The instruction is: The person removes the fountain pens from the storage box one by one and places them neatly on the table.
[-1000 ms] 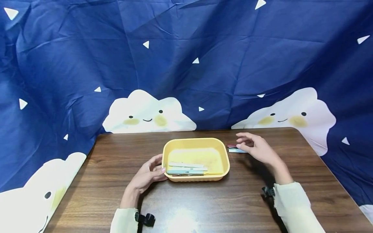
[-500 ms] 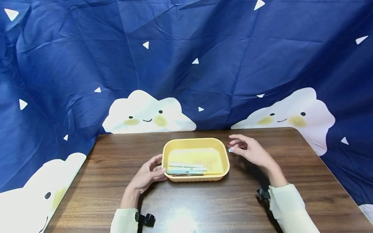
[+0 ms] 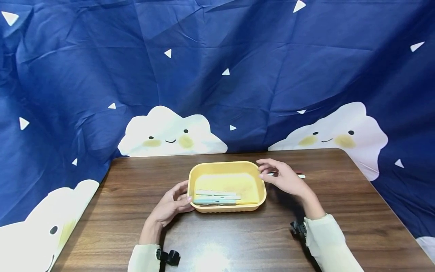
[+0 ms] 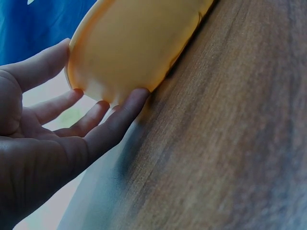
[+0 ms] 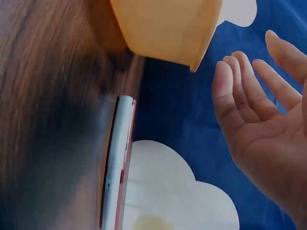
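Blue backdrop (image 3: 204,83) with white clouds and triangles fills the upper frame, head view. Brown wood worktop (image 3: 244,241) below it, glare at bottom centre.

Yellow bin (image 3: 234,209) sits mid-frame on the worktop. Pens inside, lying along the near wall: white pen (image 3: 217,192), blue pen (image 3: 214,201), yellow pen (image 3: 248,202), plus others partly hidden.

Left hand (image 3: 170,204) grips the bin's left end, thumb at the near-left corner; left wrist view has its fingertips against the outer wall.

Right hand (image 3: 283,179) is spread, fingers lightly bent, holding nothing. In the head view it overlaps the bin's right rim; right wrist view shows a gap between them. Pale pen (image 5: 116,153) and red pen (image 5: 123,177) lie side by side on the worktop, right of the bin, partly covered by that hand in the head view.
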{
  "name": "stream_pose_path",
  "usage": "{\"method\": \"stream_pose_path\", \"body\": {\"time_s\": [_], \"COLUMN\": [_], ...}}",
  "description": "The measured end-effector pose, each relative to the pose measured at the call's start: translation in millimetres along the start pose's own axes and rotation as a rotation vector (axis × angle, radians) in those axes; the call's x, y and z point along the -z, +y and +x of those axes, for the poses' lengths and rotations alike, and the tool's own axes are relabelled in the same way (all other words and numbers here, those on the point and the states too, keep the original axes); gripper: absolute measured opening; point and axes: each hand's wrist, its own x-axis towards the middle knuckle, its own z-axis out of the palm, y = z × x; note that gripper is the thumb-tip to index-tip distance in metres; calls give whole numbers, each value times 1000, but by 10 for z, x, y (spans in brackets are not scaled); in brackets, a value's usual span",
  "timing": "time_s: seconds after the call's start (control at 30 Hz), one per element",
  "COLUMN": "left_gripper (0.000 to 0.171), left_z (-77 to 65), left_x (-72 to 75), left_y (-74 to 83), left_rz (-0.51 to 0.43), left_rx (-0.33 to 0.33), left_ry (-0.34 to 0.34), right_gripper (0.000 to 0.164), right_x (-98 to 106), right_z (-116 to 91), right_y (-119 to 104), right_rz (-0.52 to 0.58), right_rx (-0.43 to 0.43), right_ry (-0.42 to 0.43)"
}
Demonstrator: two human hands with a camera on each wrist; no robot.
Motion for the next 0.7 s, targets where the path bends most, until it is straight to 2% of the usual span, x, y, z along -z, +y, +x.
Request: {"method": "stream_pose_path", "body": {"time_s": [0.5,0.7], "left_gripper": [68,67], "left_z": [2,-10], "left_x": [-23,-18], "left_y": [19,26], "left_rz": [1,6], "left_rx": [3,3], "left_ry": [-3,3], "right_gripper": [43,41], "right_x": [-110,-202], "right_z": [96,164], "right_y": [8,12], "right_rz": [-16,-13], "right_rx": [20,44], "right_ry": [-76,-76]}}
